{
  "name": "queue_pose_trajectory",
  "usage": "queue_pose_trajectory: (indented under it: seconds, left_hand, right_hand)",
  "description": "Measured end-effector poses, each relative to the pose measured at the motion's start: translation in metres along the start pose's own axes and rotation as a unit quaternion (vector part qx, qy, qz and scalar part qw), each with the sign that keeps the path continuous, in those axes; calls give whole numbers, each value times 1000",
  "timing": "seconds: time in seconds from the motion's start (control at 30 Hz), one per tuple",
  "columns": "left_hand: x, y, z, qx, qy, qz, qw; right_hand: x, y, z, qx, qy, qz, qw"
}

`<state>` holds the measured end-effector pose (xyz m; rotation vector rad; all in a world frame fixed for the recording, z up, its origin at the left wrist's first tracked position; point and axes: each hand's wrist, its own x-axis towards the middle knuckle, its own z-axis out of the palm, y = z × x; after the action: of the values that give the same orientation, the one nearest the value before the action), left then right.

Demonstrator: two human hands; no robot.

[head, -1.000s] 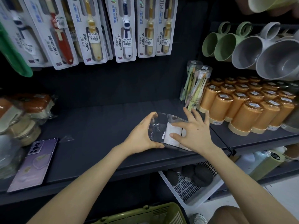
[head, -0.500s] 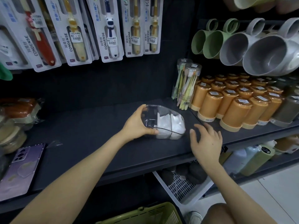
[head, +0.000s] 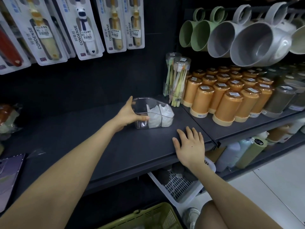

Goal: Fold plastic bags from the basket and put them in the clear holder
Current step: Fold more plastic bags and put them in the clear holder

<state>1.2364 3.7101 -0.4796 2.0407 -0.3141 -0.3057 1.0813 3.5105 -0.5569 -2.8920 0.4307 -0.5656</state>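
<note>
A clear holder (head: 140, 105) stands on the dark shelf (head: 99, 146), toward the back. Folded white plastic bags (head: 159, 115) fill its right part. My left hand (head: 129, 114) grips the holder's left end, thumb along its front wall. My right hand (head: 189, 144) lies flat and empty on the shelf's front edge, apart from the holder. The green basket (head: 148, 217) shows at the bottom edge, below the shelf.
Orange canisters (head: 226, 96) and a tube of toothbrushes (head: 178, 80) crowd the shelf to the right of the holder. Mugs (head: 239, 37) hang above them. Packaged toothbrushes (head: 82, 28) hang on the back wall. A purple phone (head: 8, 177) lies at the left. A white crate (head: 179, 184) sits below.
My right hand has left the holder and come down flat on the shelf's front edge. My left hand has slid the holder farther back and set it upright.
</note>
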Motion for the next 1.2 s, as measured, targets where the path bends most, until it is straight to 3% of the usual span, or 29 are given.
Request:
queue_pose_trajectory:
  seconds: [0.2, 0.43, 0.5, 0.63, 0.7, 0.77, 0.87, 0.93, 1.03, 1.2]
  left_hand:
    - [-35, -4, -9, 34, 36, 10, 999]
    - [-171, -47, -39, 230, 91, 82, 966]
    - [-210, -66, -46, 279, 98, 86, 951]
    - [-266, -106, -57, 372, 115, 105, 915]
    - [-284, -119, -59, 415, 129, 106, 895]
    - [-295, -128, -60, 452, 147, 88, 875]
    - [-304, -138, -63, 482, 163, 61, 859]
    - [-307, -146, -62, 501, 162, 72, 847]
    - [-307, -156, -58, 516, 179, 92, 833]
    - [-298, -169, -49, 513, 230, 112, 819]
  right_hand:
    - [-2, -1, -3, 12, -3, 1, 1000]
    - [-3, -2, -11, 27, -45, 1, 999]
    - [-11, -7, -14, 34, -21, -22, 999]
    - [-40, -38, -33, 53, 110, -145, 982]
    - [-71, -59, -38, 104, 115, -180, 971]
    - [-119, -77, -25, 162, 73, -201, 963]
    - [-193, -93, 19, 177, -53, -202, 962]
    - [-223, -95, 50, 166, -200, -122, 958]
    - [-251, -87, 94, 127, -382, 11, 915]
    - [-267, -80, 139, 166, -434, 138, 874]
